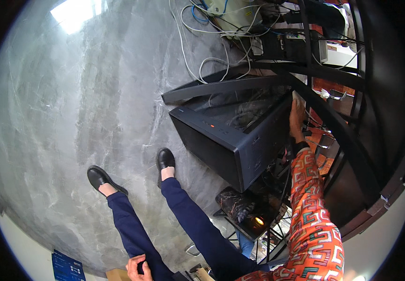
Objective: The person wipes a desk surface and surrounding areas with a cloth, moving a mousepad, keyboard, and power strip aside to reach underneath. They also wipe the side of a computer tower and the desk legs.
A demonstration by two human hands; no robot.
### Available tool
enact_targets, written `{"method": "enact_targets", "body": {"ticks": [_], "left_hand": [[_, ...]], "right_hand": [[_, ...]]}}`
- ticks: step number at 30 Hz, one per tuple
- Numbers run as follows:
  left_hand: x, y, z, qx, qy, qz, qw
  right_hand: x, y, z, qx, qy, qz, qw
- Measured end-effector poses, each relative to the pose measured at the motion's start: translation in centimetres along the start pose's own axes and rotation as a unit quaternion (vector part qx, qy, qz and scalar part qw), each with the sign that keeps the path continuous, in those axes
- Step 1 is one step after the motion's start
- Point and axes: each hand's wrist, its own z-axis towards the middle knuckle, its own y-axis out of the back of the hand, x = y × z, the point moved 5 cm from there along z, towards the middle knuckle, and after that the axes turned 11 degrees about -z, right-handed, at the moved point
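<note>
A dark desktop computer case point(207, 151) stands in front of me to the right, its black front panel turned towards the lower left. Its top strip has ports and a small orange mark. At the case's far right corner is my right hand point(296, 116), reached out along the side. A pale patch shows at its fingertips; whether that is a held thing I cannot tell. My left hand point(138, 268) hangs at the bottom edge beside my left thigh, partly cut off, fingers loosely bent with nothing seen in them.
A black metal frame point(223, 86) lies past the case. White cables point(202, 66) run across the floor point(83, 105) towards a second computer unit point(287, 45). Nearer, a dark patterned bundle point(234, 205) sits by a glowing amber light point(258, 221). A cardboard box point(118, 274) is at lower left.
</note>
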Motion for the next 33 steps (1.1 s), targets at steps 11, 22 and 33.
{"method": "enact_targets", "body": {"ticks": [11, 22, 33], "left_hand": [[1.3, 1.7, -0.4, -0.009, -0.009, 0.020, 1.000], [0.1, 0.7, 0.3, -0.049, -0.005, 0.012, 0.999], [-0.6, 0.4, 0.5, -0.042, -0.036, 0.046, 0.997]], "right_hand": [[-9.4, -3.0, 7.4, 0.076, -0.046, 0.101, 0.991], [-16.1, -6.9, -3.6, 0.155, -0.211, 0.286, 0.922], [-6.3, -6.3, -21.5, 0.163, -0.430, 0.540, 0.705]]}}
